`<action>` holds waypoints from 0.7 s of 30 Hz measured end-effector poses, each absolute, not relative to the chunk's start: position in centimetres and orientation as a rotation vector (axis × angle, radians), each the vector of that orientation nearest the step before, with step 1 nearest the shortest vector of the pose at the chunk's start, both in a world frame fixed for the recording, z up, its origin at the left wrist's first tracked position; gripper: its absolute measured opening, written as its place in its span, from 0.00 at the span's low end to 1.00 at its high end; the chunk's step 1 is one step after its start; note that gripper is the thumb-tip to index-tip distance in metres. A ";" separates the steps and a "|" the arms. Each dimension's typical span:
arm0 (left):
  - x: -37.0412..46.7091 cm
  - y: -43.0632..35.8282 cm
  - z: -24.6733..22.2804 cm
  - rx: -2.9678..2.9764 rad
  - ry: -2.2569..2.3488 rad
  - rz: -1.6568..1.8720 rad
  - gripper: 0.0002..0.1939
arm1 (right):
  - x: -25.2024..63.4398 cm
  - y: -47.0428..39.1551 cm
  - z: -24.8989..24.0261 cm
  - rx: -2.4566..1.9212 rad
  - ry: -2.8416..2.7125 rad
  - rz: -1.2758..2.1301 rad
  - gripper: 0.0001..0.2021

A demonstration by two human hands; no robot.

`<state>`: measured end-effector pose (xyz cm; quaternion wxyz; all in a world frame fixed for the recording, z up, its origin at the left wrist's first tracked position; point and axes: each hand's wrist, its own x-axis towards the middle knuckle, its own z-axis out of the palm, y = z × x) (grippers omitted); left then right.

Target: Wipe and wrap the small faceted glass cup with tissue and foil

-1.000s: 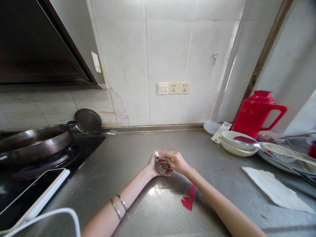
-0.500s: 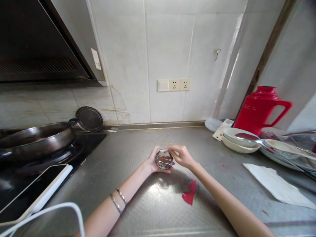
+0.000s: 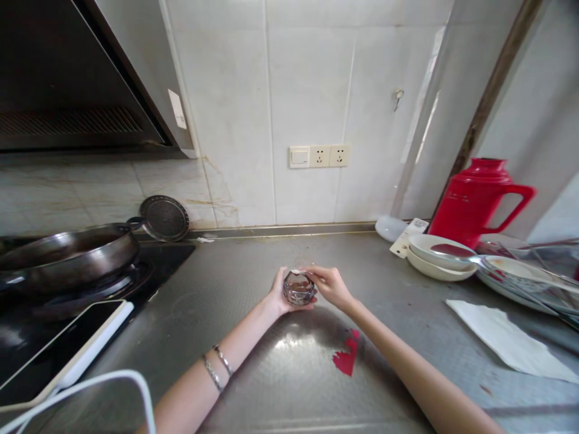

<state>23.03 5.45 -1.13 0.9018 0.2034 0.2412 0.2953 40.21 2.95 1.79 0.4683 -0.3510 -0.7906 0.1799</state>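
- A white cable loops at lower left, beside a dark-screened phone.
- A torn red scrap lies on the metal counter, between the forearms.
- Mid-counter, a person's hands meet at a faceted glass dish — the left hand cups it, the right hand pinches a small white piece at its far rim.
- White paper lies at right.
- Farther back: a metal pan left, stacked bowls right.
- Behind the bowls stands a red flask.
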 end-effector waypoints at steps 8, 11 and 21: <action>22.7 5.7 -0.3 0.365 0.542 0.831 0.18 | 40.4 2.9 1.6 -0.821 -1.940 0.287 0.13; 23.0 5.5 -0.2 0.277 0.575 0.888 0.17 | 40.1 2.9 1.1 -0.781 -1.931 0.186 0.13; 24.0 4.6 1.2 0.182 0.691 1.252 0.11 | 38.5 2.1 -0.2 -0.723 -1.867 -0.075 0.16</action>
